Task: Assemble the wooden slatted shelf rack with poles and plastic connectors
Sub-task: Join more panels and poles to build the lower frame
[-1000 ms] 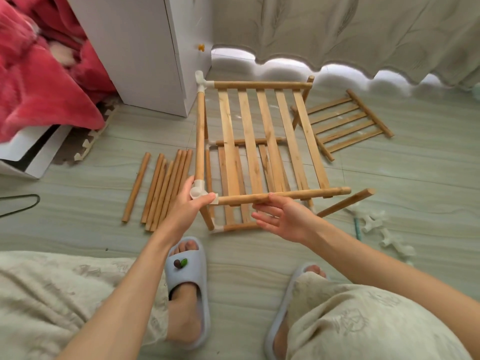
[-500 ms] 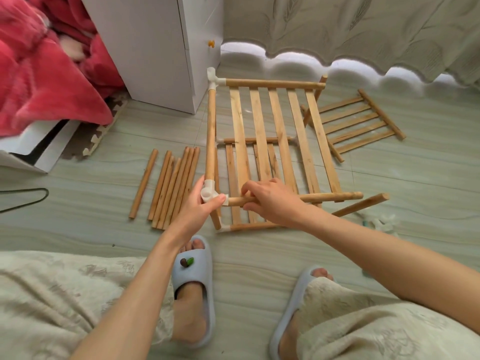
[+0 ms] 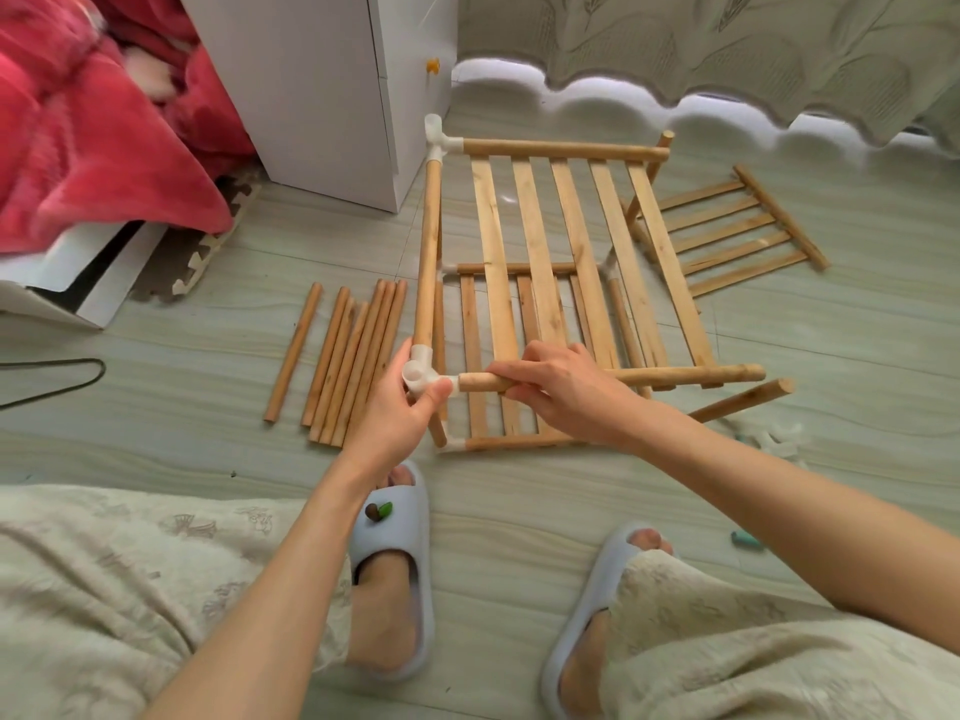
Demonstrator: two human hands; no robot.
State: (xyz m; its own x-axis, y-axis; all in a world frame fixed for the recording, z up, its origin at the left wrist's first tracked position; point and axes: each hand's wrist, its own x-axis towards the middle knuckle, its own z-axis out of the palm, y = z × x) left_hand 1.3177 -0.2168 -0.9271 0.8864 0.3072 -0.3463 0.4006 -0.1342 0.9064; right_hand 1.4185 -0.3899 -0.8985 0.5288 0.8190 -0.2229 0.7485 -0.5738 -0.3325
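Left hand (image 3: 395,413) pinches white corner connector (image 3: 422,374); right hand (image 3: 558,389) is wrapped round front rail (image 3: 675,375) of upper slatted shelf (image 3: 561,252), held above floor. Risk: rail's free right end has no connector, so a skewed push could pop it out at the left joint & twist frame.

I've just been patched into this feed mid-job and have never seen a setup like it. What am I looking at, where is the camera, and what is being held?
There is no machine here: a person works with bare hands, and the single camera sits on their head, looking down at the floor, their knees and slippers.

The left hand grips a white plastic connector at the near corner of a half-built wooden rack. The right hand has its fingers curled round the front pole that enters that connector.

On the floor: a row of loose poles to the left, a spare slatted panel to the right, and more white connectors at the right edge.
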